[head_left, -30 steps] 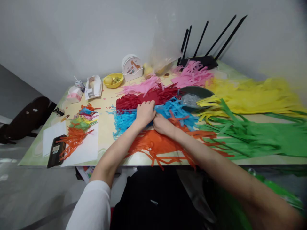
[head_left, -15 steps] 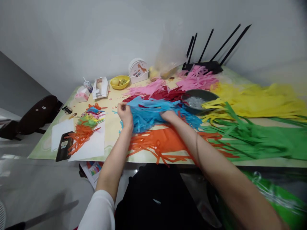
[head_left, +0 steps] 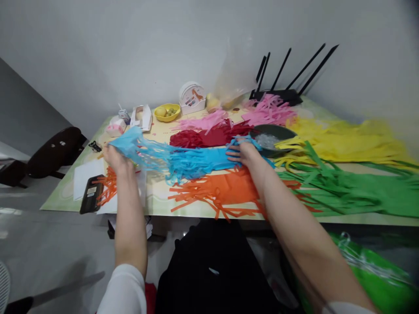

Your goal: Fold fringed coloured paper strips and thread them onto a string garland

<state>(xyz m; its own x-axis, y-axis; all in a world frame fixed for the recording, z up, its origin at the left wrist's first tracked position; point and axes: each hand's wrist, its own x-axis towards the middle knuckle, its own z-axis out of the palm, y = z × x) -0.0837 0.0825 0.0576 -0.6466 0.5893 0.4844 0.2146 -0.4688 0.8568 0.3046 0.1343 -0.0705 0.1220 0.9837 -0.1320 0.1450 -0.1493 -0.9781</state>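
Observation:
A light blue fringed sheet [head_left: 203, 159], of thin paper or cloth, stretches across the middle of the table. My left hand [head_left: 116, 160] grips its left end, lifted over the small pile of coloured strips. On the sheet's right part lies my right hand [head_left: 244, 152], its fingers spread and nothing visibly held. Just in front is an orange fringed sheet [head_left: 225, 187], partly under my right forearm. Behind the blue one are dark red fringed sheets [head_left: 209, 136]. Beside my right hand stands a dark bowl [head_left: 278, 131] with clear crumpled plastic inside.
Yellow [head_left: 353, 141] and green fringed sheets [head_left: 366, 187] cover the table's right side. Pink fringes [head_left: 268, 111] lie before a black router [head_left: 278, 97]. A phone [head_left: 90, 196] rests near the front left edge. Along the wall are a yellow fruit dish [head_left: 167, 118] and a giraffe-printed holder [head_left: 192, 104].
My left hand has moved left, drawing the blue sheet's end out over the small strips. My right hand has shifted slightly right and its fingers now show spread.

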